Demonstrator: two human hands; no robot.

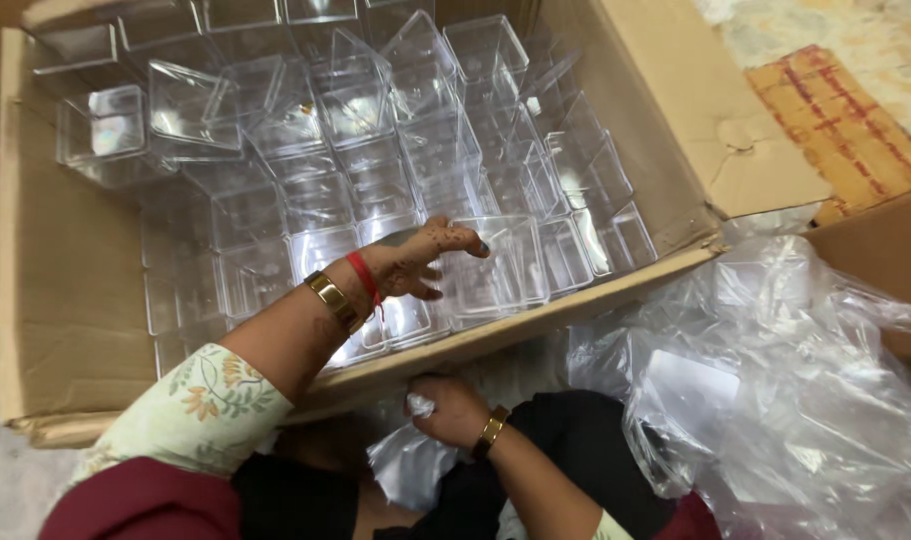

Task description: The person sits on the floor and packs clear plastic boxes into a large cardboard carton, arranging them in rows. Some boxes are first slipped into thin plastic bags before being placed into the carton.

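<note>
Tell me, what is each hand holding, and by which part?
Left hand grips a clear plastic box by its upper rim inside the cardboard carton. Right hand pinches a clear plastic bag at its top.

Cardboard box [65, 300]: bare floor strip along left wall, open for hand. Centre and right side packed tight with clear plastic containers [375, 170], rows touching, no gaps between; tilted ones heaped toward far wall. Left hand [425, 262] at near-edge row, fingers on clear square container [495, 265]. Near wall blocks low entry. Outside near-right corner, crumpled plastic bags [775, 380] crowd space. Right hand [445, 405] just below near wall, pinching small plastic bag [410, 460].
</note>
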